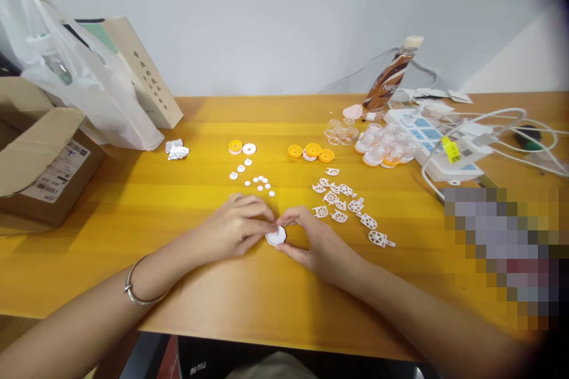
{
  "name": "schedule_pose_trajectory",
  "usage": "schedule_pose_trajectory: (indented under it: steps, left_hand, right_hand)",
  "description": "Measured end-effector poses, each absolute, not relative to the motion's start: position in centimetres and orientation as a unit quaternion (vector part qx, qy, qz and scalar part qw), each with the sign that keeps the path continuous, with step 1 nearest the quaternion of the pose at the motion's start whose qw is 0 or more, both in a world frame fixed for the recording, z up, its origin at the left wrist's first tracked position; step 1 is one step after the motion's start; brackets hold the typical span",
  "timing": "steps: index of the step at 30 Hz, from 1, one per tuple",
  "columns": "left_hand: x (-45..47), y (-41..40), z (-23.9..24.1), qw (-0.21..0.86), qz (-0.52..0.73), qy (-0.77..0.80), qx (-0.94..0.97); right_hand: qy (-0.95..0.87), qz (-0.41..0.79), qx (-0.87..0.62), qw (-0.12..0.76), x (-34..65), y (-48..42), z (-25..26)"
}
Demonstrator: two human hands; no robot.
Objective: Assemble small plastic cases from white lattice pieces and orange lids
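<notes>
Table (231, 317), yellow-brown wood. At its near middle I have one white disc (276, 238), between two hands. Right grip (322, 249): thumb and forefinger clamped on the disc's right side. Left grip (242, 225): fingertips touching its upper left; whether they pinch I cannot tell. Beyond, right: white spoked pieces (330, 197), loose. Beyond, left: white dots (260, 188), several. Far left: cardboard box (73, 189), flap folded over the mouth; contents hidden from me. Next row: orange round pieces (313, 150), three grouped with a white one; another farther left, beside a white ring (249, 148). Foil scrap (178, 152), crumpled. Right: clear-domed pieces (377, 141), heaped, some on orange bases; beside them, clear cups (342, 132), clustered. Power strip (438, 148), cables attached. White plastic bag (120, 109): one capped clear bottle (57, 65) inside. Tan box (149, 77), upright; inside or behind the bag, I cannot tell. Brown-labelled bottle (390, 80), white cap on; fill level unreadable.
</notes>
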State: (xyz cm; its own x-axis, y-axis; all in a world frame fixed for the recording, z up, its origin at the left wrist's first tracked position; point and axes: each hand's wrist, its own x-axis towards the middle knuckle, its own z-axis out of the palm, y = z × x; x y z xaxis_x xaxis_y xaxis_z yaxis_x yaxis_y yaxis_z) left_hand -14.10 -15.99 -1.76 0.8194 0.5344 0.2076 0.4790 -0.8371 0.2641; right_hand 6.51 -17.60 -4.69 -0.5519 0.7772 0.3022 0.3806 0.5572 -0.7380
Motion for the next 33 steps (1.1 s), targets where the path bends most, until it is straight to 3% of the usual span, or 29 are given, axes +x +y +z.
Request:
schedule_pose_trajectory:
  steps: [11, 17, 22, 33]
  left_hand:
    - [-14.1, -16.6, -0.6, -0.001, 0.061, 0.232, 0.971]
    - [-14.8, -16.1, -0.4, 0.056, 0.12, 0.243, 0.961]
    - [-17.2, -13.7, -1.0, 0.03, 0.217, 0.399, 0.89]
    - [-16.7, -11.2, -3.4, 0.092, 0.242, 0.483, 0.836]
  right_hand:
    - [-0.823, 0.312, -0.354, 0.317, 6.5, -17.6, -4.7]
    - [-0.829, 0.295, -0.357, 0.312, 6.5, -17.6, -4.6]
    - [-0.83, 0.276, -0.373, 0.31, 6.5, -17.4, -4.9]
    - [-0.838, 0.312, -0.337, 0.296, 6.8, -17.3, -4.3]
